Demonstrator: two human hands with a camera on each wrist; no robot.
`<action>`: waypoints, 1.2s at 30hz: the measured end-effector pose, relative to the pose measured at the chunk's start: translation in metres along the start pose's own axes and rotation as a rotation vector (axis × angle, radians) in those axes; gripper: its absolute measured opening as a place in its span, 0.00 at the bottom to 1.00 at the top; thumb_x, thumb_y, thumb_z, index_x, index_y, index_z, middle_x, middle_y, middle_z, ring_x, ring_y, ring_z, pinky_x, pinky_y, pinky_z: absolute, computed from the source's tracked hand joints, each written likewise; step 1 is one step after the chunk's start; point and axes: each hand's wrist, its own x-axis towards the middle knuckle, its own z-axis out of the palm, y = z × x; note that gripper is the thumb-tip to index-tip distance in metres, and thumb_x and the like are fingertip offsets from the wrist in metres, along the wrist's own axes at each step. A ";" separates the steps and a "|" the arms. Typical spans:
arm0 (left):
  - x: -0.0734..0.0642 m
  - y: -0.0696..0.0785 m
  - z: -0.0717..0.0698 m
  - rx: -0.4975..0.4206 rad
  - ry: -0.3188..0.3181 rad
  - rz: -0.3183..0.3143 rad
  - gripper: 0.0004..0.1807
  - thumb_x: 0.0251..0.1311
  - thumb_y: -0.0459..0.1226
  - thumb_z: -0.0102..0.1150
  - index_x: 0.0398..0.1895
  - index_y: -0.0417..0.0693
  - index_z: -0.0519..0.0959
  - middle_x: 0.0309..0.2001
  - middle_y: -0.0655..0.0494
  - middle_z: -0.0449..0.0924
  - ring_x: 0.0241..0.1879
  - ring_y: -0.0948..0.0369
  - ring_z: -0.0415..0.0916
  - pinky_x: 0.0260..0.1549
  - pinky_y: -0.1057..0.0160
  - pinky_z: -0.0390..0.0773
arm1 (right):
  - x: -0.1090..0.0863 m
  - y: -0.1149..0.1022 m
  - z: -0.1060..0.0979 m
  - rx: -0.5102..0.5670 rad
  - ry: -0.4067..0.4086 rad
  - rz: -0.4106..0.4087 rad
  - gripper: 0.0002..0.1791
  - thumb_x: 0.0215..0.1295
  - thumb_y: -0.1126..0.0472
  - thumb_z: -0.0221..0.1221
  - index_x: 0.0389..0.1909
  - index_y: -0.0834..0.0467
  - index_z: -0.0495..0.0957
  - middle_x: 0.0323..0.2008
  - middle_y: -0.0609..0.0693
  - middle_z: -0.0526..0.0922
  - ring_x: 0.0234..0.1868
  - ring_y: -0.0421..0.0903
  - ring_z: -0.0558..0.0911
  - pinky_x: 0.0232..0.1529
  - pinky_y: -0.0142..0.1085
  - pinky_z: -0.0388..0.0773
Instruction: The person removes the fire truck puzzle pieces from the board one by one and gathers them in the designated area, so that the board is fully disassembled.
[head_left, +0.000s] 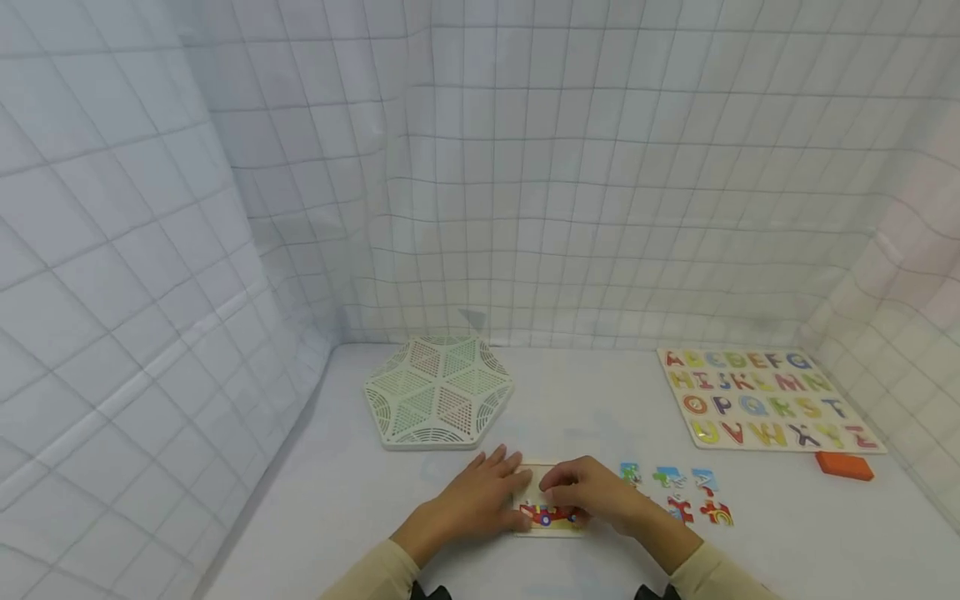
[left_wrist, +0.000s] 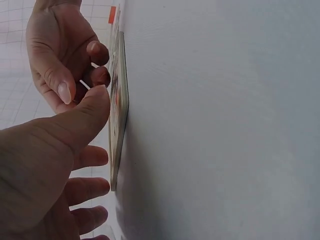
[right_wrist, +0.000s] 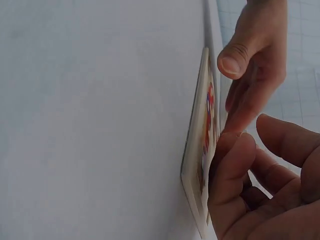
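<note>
A small wooden jigsaw board (head_left: pixel 551 535) lies flat on the table, with a red vehicle picture (head_left: pixel 546 515) in its lower part and bare wood above. My left hand (head_left: pixel 480 498) rests at the board's left edge, fingers spread. Over the board's right side is my right hand (head_left: pixel 592 493), its fingers loosely bent and fingertips down at the board. In the right wrist view the right thumb (right_wrist: pixel 285 137) stands apart from the fingers, and no piece shows between them. The right hand partly covers the board's picture. Loose jigsaw pieces (head_left: pixel 678 507) lie to its right.
A wooden alphabet board (head_left: pixel 693 443) lies at the back right, with an orange block (head_left: pixel 845 466) at its near corner. A pale hexagonal perforated board (head_left: pixel 435 392) lies at the back left. White gridded cloth (head_left: pixel 525 183) hangs behind the white table (head_left: pixel 315 508).
</note>
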 end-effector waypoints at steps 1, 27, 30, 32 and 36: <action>-0.001 0.000 0.001 -0.006 -0.007 0.008 0.39 0.62 0.63 0.60 0.73 0.56 0.72 0.76 0.51 0.63 0.78 0.46 0.54 0.73 0.41 0.58 | 0.000 0.002 0.004 0.001 -0.014 -0.006 0.15 0.67 0.60 0.64 0.51 0.64 0.82 0.31 0.50 0.80 0.23 0.41 0.74 0.22 0.31 0.73; -0.006 -0.002 -0.001 -0.010 -0.037 0.014 0.41 0.60 0.63 0.64 0.73 0.56 0.71 0.78 0.51 0.61 0.79 0.47 0.52 0.74 0.42 0.56 | 0.009 -0.005 0.025 -0.162 -0.025 -0.088 0.07 0.61 0.67 0.64 0.39 0.61 0.79 0.26 0.47 0.77 0.18 0.40 0.71 0.17 0.29 0.67; -0.006 -0.002 -0.001 -0.013 -0.036 0.004 0.42 0.59 0.63 0.64 0.74 0.57 0.70 0.78 0.51 0.61 0.79 0.47 0.52 0.75 0.42 0.55 | 0.010 -0.005 0.024 -0.149 0.000 -0.086 0.07 0.60 0.68 0.64 0.38 0.60 0.78 0.27 0.48 0.77 0.18 0.41 0.71 0.16 0.30 0.67; -0.006 -0.002 -0.001 -0.014 -0.036 0.001 0.41 0.60 0.63 0.64 0.74 0.59 0.70 0.78 0.51 0.60 0.79 0.47 0.51 0.75 0.42 0.55 | 0.011 -0.005 0.024 -0.138 0.014 -0.084 0.06 0.60 0.69 0.64 0.37 0.59 0.78 0.28 0.48 0.77 0.19 0.41 0.70 0.16 0.30 0.67; -0.007 -0.002 0.000 -0.014 -0.033 0.002 0.42 0.59 0.63 0.64 0.74 0.58 0.70 0.78 0.52 0.60 0.79 0.47 0.51 0.75 0.42 0.55 | 0.012 -0.002 0.024 -0.099 0.022 -0.088 0.05 0.61 0.68 0.65 0.37 0.59 0.79 0.28 0.47 0.77 0.19 0.40 0.69 0.16 0.29 0.66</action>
